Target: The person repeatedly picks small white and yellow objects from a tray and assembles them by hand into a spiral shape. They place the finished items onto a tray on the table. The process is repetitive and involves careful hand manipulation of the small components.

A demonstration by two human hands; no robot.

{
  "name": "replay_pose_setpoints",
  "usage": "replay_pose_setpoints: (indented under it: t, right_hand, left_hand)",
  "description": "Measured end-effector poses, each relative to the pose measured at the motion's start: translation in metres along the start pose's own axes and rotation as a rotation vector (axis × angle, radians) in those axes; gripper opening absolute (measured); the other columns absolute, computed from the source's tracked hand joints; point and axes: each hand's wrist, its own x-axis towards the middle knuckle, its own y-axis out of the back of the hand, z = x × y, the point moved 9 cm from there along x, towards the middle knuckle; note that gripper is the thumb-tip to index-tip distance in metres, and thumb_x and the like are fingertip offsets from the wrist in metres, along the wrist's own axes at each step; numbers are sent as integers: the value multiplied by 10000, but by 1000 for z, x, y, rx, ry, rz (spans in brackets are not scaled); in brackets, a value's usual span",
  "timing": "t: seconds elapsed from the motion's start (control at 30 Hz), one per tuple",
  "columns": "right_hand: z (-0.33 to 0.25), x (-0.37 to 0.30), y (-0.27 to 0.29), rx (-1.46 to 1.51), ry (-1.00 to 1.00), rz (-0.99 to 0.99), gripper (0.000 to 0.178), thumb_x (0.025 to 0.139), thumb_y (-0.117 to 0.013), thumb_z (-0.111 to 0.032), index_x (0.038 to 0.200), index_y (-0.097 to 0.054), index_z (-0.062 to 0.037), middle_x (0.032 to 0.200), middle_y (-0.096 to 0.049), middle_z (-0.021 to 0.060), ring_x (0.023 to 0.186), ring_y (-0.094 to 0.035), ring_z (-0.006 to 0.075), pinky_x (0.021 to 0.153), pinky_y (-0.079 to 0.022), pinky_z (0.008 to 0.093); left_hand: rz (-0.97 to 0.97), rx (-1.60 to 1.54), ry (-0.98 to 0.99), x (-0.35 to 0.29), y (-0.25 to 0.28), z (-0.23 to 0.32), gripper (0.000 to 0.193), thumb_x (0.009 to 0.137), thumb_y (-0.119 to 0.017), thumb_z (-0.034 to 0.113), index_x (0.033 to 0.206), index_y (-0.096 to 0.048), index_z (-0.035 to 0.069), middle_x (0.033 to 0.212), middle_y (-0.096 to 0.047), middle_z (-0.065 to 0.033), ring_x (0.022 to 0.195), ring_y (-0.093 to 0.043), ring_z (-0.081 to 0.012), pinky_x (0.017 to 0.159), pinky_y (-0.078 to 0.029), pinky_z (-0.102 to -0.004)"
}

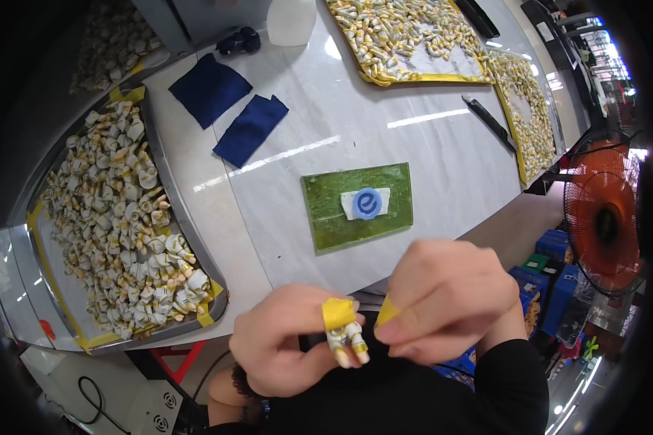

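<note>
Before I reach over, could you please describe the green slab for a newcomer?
On the pale table, look ahead and slightly left of the right hand. The green slab lies flat there; unlike the dark blue cloths, it bears a round blue piece.

The counter (283, 217) is smooth and glossy, marble-look, with light glaring off it. Two pieces of dark blue cloth (210, 88) look soft and matt. The green slab (326, 228) is shiny and see-through, glass or clear plastic. The small figure (347, 339) looks hard and smooth. The left tray's rim (173, 210) resembles grey metal; the white jug (292, 22) seems cloudy plastic.
</note>
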Motion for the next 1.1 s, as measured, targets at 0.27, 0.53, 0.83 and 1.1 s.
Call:
replay_pose_setpoints:
  t: [0.27,0.53,0.83,1.1]
  right_hand:
    - [17,4,-10,2,-217,-207,152,711,-772,-119,816,-668,-86,848,-482,45,725,-480,171,593,-366,261]
    - [19,7,-15,-117,-263,-258,149,703,-781,-157,776,-666,-97,840,-497,43,717,-489,171,578,-375,264]
    - [9,-1,-5,-287,-221,-299,248,706,-780,-174,894,-651,-75,888,-527,83,763,-516,221,642,-417,296]
    - [5,-10,13,-405,-221,-148,263,628,-805,-132,838,-654,-78,857,-544,75,721,-530,217,620,-426,298]
  left_hand:
    - [-141,-727,534,-12,-23,-35,244,771,-733,49,955,-607,-50,902,-638,-109,869,-607,-159,788,-475,-287]
    - [-136,-618,600,-13,-20,-35,175,807,-687,16,937,-591,-51,900,-640,-91,819,-598,-113,749,-484,-256]
    - [62,1345,23,8,70,99,283,553,-732,51,825,-657,28,814,-651,-126,769,-619,-314,731,-490,-379]
    - [-32,1455,24,141,144,98,353,787,-666,174,1094,-601,12,912,-657,-132,790,-646,-225,700,-482,-328]
